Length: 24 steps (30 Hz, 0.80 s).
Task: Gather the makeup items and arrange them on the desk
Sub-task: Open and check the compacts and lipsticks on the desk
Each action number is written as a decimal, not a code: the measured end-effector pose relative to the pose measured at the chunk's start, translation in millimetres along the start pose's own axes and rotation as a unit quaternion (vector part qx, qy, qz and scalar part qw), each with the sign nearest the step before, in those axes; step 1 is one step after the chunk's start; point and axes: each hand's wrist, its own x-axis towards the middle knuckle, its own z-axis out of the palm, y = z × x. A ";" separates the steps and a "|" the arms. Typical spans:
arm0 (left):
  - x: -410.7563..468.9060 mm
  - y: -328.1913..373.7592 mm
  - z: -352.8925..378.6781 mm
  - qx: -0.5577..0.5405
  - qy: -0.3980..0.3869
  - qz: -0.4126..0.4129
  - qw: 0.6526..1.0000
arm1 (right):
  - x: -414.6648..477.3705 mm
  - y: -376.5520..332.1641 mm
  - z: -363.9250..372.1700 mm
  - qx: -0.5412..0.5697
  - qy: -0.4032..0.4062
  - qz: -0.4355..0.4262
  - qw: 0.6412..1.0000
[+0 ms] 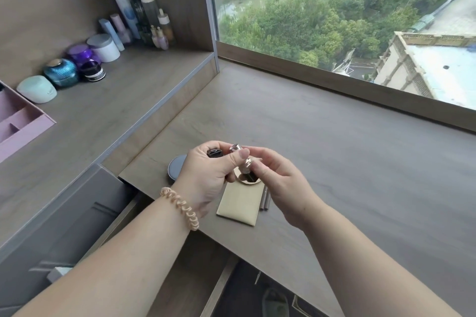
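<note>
Above the desk [334, 162], my left hand [206, 175] grips a dark lipstick tube [215, 153] in its fist, and its thumb pinches a rose-gold lipstick [238, 156]. My right hand [278, 183] pinches the lower end of that same rose-gold lipstick. Below the hands lie a beige pouch [240, 204], a round gold compact [248, 179] that is partly hidden, two slim grey pencils [265, 199] and a round grey compact [176, 167].
The raised shelf [128, 90] on the left carries jars [103, 47], bottles [128, 5], a mint case [37, 89] and a pink organiser [18, 123]. A drawer [77, 213] stands open at the lower left. A window ledge [360, 87] borders the desk's far side.
</note>
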 end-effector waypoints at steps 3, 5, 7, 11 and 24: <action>0.1 -4.0 4.1 0.003 -0.011 -0.015 1.000 | -1.4 3.1 -1.7 -0.094 0.047 -0.005 0.994; 0.1 -4.8 7.2 0.002 -0.019 -0.022 1.000 | -1.7 5.5 -5.7 -0.083 0.050 -0.005 0.995; 1.6 -5.2 8.6 0.004 -0.029 -0.025 0.999 | -2.9 7.4 -11.3 -0.011 0.012 0.012 1.000; 4.3 -8.5 14.4 0.023 -0.042 -0.025 0.999 | -5.4 9.6 -17.2 -0.054 0.025 0.011 0.998; 8.8 -33.0 39.7 0.115 -0.079 -0.060 0.988 | -15.5 25.8 -65.1 -0.125 0.156 -0.006 0.980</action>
